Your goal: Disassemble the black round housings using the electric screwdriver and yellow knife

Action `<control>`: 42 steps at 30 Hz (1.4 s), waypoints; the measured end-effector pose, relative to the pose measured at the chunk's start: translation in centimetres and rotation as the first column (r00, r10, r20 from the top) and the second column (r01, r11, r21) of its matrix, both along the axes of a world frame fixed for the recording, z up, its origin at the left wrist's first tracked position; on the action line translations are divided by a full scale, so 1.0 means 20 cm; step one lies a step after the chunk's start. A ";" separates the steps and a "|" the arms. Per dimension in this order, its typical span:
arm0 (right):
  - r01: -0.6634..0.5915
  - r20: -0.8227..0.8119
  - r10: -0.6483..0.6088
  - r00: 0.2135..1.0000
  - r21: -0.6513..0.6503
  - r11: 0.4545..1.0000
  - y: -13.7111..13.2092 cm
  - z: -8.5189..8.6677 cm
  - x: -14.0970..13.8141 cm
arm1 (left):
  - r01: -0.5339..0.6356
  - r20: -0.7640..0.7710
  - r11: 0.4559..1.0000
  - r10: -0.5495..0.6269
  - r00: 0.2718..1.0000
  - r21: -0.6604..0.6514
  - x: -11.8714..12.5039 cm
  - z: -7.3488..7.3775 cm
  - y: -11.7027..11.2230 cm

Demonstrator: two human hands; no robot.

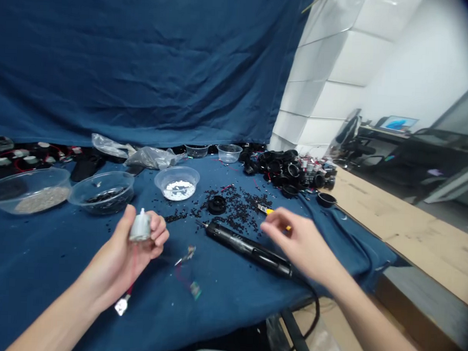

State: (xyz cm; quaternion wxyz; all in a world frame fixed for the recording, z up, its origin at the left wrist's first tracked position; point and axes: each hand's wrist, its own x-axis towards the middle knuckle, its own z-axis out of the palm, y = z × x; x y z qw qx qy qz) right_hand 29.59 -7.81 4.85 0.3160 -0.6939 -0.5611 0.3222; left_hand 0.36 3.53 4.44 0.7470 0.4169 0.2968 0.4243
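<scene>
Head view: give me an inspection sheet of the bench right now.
Surface: blue cloth covers the bench.
Job's things: motor with red wire; black driver lying on the cloth.
Clutter: bowls, scattered black bits, pile of black parts, bags, yellow tool.
Hands: left hand grips the motor; right hand open above the driver.
Cables: driver cord runs off the front edge.
Surroundings: white wall, monitor on a far desk.

Blue cloth (43, 251) bearing grey-granule bowl (11, 178), black-bits bowl (103, 177), white-pellet bowl (176, 172), crumpled plastic bags (150, 156), scattered black beads (242, 206), heaped black ring parts (288, 169) at right.
</scene>
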 end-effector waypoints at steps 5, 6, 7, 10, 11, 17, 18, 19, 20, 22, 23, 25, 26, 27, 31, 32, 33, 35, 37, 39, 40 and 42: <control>0.205 0.421 -0.255 0.870 0.160 0.966 0.10 -0.26 0.42 | 0.361 -0.017 0.932 -0.361 0.932 -0.003 0.04 -0.02 -0.03; 0.196 0.450 -0.258 0.855 0.180 0.964 0.12 -0.29 0.45 | 0.427 -0.085 0.902 -0.421 0.903 0.060 0.05 -0.01 -0.05; 0.185 0.466 -0.260 0.846 0.202 0.962 0.12 -0.32 0.47 | 0.472 -0.162 0.874 -0.452 0.877 0.116 0.06 0.00 -0.08; 0.121 0.454 -0.243 0.857 0.281 0.952 0.10 -0.28 0.40 | 0.517 -0.411 0.823 -0.397 0.821 0.237 0.07 0.06 -0.14; 0.086 0.439 -0.219 0.871 0.303 0.949 0.07 -0.25 0.34 | 0.523 -0.474 0.815 -0.369 0.800 0.249 0.06 0.09 -0.16; -0.280 0.555 -0.081 0.828 0.533 0.799 -0.18 -0.06 -0.14 | 0.499 -0.660 0.817 -0.209 0.722 0.288 0.06 0.15 -0.24; -0.311 0.584 -0.102 0.805 0.562 0.766 -0.20 -0.05 -0.20 | 0.499 -0.673 0.815 -0.194 0.714 0.294 0.06 0.15 -0.25; -0.357 0.607 -0.083 0.790 0.567 0.742 -0.21 -0.05 -0.24 | 0.495 -0.686 0.815 -0.175 0.706 0.301 0.06 0.15 -0.26; -0.387 0.622 -0.073 0.780 0.571 0.724 -0.21 -0.05 -0.27 | 0.487 -0.702 0.818 -0.151 0.695 0.306 0.06 0.14 -0.28; -0.423 0.639 -0.050 0.768 0.564 0.709 -0.20 -0.06 -0.31 | 0.464 -0.738 0.829 -0.095 0.668 0.313 0.06 0.14 -0.30; -0.425 0.643 -0.055 0.764 0.564 0.708 -0.19 -0.06 -0.31 | 0.454 -0.749 0.830 -0.068 0.659 0.324 0.06 0.14 -0.31; -0.414 0.647 -0.076 0.759 0.569 0.710 -0.18 -0.06 -0.31 | 0.440 -0.744 0.820 -0.026 0.668 0.366 0.05 0.14 -0.32; -0.412 0.648 -0.084 0.757 0.572 0.709 -0.17 -0.06 -0.30 | 0.434 -0.729 0.809 -0.011 0.685 0.396 0.05 0.14 -0.33; -0.412 0.650 -0.090 0.755 0.577 0.705 -0.18 -0.07 -0.29 | 0.428 -0.711 0.796 0.003 0.704 0.427 0.05 0.14 -0.33; -0.430 0.668 -0.094 0.739 0.574 0.697 -0.20 -0.09 -0.27 | 0.418 -0.676 0.767 0.028 0.736 0.486 0.04 0.13 -0.31; -0.436 0.673 -0.086 0.734 0.565 0.701 -0.20 -0.10 -0.26 | 0.423 -0.677 0.768 0.019 0.736 0.482 0.04 0.13 -0.31; -0.442 0.678 -0.077 0.731 0.555 0.705 -0.21 -0.11 -0.26 | 0.428 -0.679 0.771 0.009 0.734 0.472 0.04 0.13 -0.30; -0.447 0.684 -0.063 0.727 0.540 0.713 -0.21 -0.12 -0.26 | 0.430 -0.682 0.779 -0.005 0.732 0.456 0.04 0.12 -0.30; -0.441 0.685 -0.062 0.726 0.532 0.723 -0.21 -0.12 -0.26 | 0.424 -0.680 0.790 -0.012 0.733 0.444 0.04 0.12 -0.30; -0.433 0.684 -0.066 0.727 0.531 0.728 -0.21 -0.12 -0.27 | 0.411 -0.677 0.811 -0.025 0.735 0.416 0.04 0.11 -0.30; -0.430 0.682 -0.070 0.728 0.534 0.728 -0.20 -0.12 -0.27 | 0.409 -0.679 0.821 -0.036 0.733 0.398 0.04 0.11 -0.31; -0.423 0.675 -0.077 0.734 0.542 0.726 -0.19 -0.11 -0.28 | 0.414 -0.684 0.832 -0.059 0.727 0.369 0.04 0.10 -0.30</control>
